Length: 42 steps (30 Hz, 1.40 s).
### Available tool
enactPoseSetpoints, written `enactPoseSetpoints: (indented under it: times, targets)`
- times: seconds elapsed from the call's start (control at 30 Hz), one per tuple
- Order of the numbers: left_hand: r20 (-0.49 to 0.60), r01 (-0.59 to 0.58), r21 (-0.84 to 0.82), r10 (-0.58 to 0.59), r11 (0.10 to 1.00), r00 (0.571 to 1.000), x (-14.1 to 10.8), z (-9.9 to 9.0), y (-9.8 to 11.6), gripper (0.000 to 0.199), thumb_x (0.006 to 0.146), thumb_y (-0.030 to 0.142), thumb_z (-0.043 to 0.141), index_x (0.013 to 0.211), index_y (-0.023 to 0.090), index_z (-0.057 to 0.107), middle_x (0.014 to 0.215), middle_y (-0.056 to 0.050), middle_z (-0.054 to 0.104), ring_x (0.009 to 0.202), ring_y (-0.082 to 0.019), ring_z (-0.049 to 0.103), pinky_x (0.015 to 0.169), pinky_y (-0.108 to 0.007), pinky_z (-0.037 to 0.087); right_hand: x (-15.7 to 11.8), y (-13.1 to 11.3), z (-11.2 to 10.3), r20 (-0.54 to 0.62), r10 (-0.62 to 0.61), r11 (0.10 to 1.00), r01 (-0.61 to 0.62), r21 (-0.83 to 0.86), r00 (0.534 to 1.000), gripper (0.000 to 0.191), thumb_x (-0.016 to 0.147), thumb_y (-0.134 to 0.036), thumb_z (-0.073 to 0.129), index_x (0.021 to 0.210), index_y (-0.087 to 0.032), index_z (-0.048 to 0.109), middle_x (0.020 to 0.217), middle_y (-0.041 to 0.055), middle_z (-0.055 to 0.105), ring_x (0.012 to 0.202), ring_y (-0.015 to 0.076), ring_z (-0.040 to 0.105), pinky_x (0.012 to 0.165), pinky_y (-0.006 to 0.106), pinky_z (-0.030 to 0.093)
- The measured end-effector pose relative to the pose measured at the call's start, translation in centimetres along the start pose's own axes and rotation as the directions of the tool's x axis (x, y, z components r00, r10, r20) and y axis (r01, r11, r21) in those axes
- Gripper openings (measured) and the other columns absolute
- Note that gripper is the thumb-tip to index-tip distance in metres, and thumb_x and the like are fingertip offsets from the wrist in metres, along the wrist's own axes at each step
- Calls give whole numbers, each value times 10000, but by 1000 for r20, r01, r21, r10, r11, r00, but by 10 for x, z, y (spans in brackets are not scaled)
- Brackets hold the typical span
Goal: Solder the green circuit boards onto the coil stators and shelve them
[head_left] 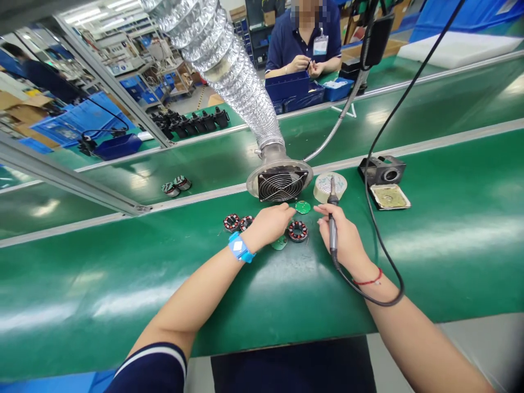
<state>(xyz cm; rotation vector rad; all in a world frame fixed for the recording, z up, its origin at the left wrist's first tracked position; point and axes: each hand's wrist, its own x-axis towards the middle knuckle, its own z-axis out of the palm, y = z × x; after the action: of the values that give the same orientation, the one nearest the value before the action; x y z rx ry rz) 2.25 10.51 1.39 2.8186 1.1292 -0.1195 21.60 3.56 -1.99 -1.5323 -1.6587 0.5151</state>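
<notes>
A soldering iron (333, 232) is in my right hand (347, 243), its tip pointing away from me towards a pale tape roll (321, 191). Its cord loops over my right wrist. My left hand (270, 225) has its fingers pinched together beside the left edge of a round green circuit board (303, 207); what they hold, if anything, is too small to make out. Between my hands lies a wound motor stator (298, 231) with red and black coils. Another green board (279, 243) sits partly under my left hand, near a stator (246, 222) that the hand partly covers.
A fume extractor (282, 184) on a silver duct (245, 82) hangs just beyond the boards. A soldering iron stand (382, 170) with a sponge tray (389, 196) is at right. One more stator (231, 222) lies left. Across the bench, a co-worker (305, 43) handles something small.
</notes>
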Motion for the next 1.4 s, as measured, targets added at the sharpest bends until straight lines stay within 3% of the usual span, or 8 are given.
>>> enactPoseSetpoints:
  times: [0.2,0.37,0.83,0.93,1.07,1.17,1.3,1.4]
  targets:
    - [71,-77,-100,84,992,994,54,7,3,511,865,75,382,1360,201,407,1430,-88,446,1142,-182,569,870,-277,484,1,8,-5,-35,22,1000,-22,-12,999,329,862,-204,484,1189,-239,484,1138,76,678,1001,233,664,876,405,519]
    - [123,-95,-85,105,992,987,55,9,-2,280,854,103,404,1047,141,603,1078,-111,617,922,-213,631,745,-304,487,4,11,-10,-86,43,999,-43,-2,995,332,865,-203,468,1195,-230,485,1108,85,690,981,232,671,861,402,520]
    - [125,75,-413,-25,908,992,7,-18,-27,61,792,163,537,853,170,532,807,1,550,724,-117,526,648,-237,425,0,6,-7,-30,12,1000,-12,20,999,324,872,-200,481,1194,-229,495,1067,75,705,928,218,680,836,381,526]
    - [84,184,-762,-187,621,979,-14,-26,-21,194,848,213,462,1037,180,493,789,19,531,604,-80,517,562,-223,445,-4,0,-6,-37,-37,996,40,81,999,319,876,-206,503,1193,-236,487,1071,62,698,879,190,675,830,364,532]
    - [218,185,-974,-306,-133,927,-41,-20,4,207,773,255,597,937,167,508,662,41,533,502,-73,514,497,-222,453,-13,-25,1,8,-147,977,144,155,989,431,863,-279,602,1263,-245,446,1183,81,631,908,185,649,831,368,544]
    - [280,174,-932,-327,-319,903,-49,-12,25,197,731,247,644,801,167,479,568,50,529,490,-67,513,492,-185,411,-22,-44,8,52,-230,971,225,85,972,530,839,-348,654,1305,-240,425,1198,105,606,1016,243,618,862,422,539]
    - [300,206,-935,-332,-289,895,-49,-9,37,155,754,234,596,756,166,457,558,51,497,490,-54,476,488,-175,354,-30,-50,10,14,-320,947,321,-27,947,505,862,-314,621,1311,-246,402,1173,109,617,1016,258,621,864,440,541]
    - [109,152,-984,-363,91,925,-47,-7,30,152,805,255,549,919,172,492,784,-14,587,697,-109,555,625,-241,449,-31,-38,-2,-28,-242,970,241,-30,970,509,843,-303,636,1298,-247,415,1190,110,612,1051,255,615,898,437,528]
